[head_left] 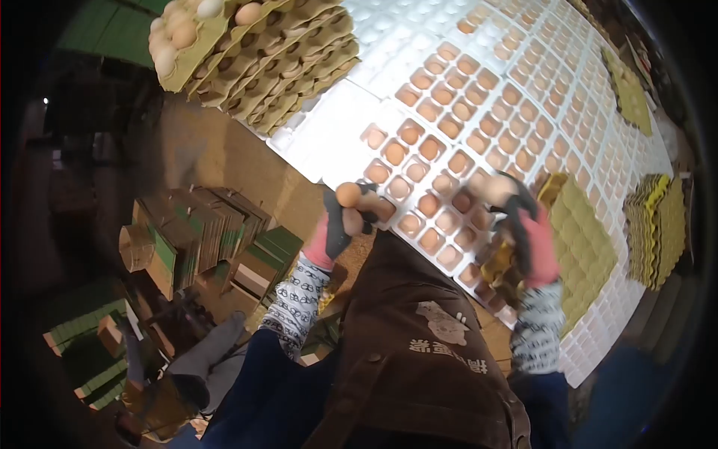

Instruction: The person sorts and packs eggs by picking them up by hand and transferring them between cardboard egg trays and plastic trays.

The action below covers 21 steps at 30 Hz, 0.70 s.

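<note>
My left hand, in a grey and pink glove, is closed around several brown eggs at the near edge of a white foam egg tray. Many of that tray's cells hold brown eggs. Over its right part is my right hand, gloved the same way and blurred by motion, with pale eggs at its fingers. The exact number of eggs in each hand is hard to make out. Just right of my right hand lies a yellowish pulp egg flat.
Stacked pulp flats topped with eggs stand at the upper left. More white trays with eggs cover the table beyond. Another stack of flats stands at the right. Folded cardboard boxes sit on the floor at left, near a person's legs.
</note>
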{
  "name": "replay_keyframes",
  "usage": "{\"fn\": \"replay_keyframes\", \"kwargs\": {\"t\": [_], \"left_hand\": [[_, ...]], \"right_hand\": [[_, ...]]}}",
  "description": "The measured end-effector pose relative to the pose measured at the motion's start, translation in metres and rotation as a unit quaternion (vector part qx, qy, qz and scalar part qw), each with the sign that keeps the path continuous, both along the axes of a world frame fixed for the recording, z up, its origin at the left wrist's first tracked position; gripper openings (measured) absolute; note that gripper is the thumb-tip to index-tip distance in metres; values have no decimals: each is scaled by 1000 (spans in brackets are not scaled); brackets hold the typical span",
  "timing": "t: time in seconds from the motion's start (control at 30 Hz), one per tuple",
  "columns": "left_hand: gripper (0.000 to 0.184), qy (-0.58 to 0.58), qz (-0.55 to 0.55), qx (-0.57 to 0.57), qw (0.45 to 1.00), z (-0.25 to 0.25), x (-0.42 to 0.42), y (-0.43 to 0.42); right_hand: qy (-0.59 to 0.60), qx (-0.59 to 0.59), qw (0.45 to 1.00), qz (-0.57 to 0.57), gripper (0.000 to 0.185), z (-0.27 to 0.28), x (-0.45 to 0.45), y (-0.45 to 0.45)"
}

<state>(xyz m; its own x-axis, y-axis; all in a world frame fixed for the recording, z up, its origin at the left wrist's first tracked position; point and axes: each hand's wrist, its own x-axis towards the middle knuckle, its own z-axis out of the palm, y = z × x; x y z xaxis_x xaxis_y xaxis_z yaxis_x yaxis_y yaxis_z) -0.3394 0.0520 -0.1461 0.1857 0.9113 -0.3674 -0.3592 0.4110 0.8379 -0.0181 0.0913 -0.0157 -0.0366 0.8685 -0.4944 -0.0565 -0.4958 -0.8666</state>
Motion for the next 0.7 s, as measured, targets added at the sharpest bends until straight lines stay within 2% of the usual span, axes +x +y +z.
{"fn": "replay_keyframes", "kwargs": {"t": [0.03,0.07,0.1,0.13,0.2,0.23,0.27,0.33,0.37,0.4,0.47,0.5,0.57,0.6,0.63,0.7], "left_hand": [[74,15,32,-1,999,-7,-11,11],[79,30,65,-5,997,-15,-21,20],[67,52,75,-11,996,-26,-30,25],[59,25,76,3,997,-30,-37,25],[47,-19,65,7,998,-33,-53,31],[45,-37,57,-4,998,-34,-61,38],[48,65,81,32,994,-37,-67,49],[54,266,133,96,950,-32,-72,63],[59,251,176,68,949,-25,-70,75],[59,359,136,103,917,-23,-73,84],[60,557,50,178,810,-23,-76,102],[58,559,48,168,810,-26,-77,101],[52,516,123,204,823,-26,-80,93],[50,492,156,220,828,-29,-83,90],[44,506,180,265,801,-42,-86,89],[42,619,92,281,728,-58,-85,87]], "right_hand": [[37,7,997,66,52,-25,-34,28],[-7,121,986,115,51,-62,-70,45],[-151,167,959,172,52,-71,-110,60],[-286,213,907,225,53,-79,-144,72],[-410,272,803,337,58,-123,-179,94],[-436,235,779,384,57,-128,-192,99],[-444,270,763,384,56,-136,-193,98],[-370,232,837,330,54,-131,-185,107],[-425,295,812,271,50,-144,-176,114],[-455,276,807,257,46,-140,-175,123],[-515,321,734,305,48,-143,-172,138],[-476,260,795,272,44,-140,-174,144],[-380,136,893,197,39,-130,-181,161],[-277,129,943,130,37,-129,-182,164],[-168,126,976,60,35,-128,-184,168],[-196,292,922,164,31,-154,-187,168]]}}
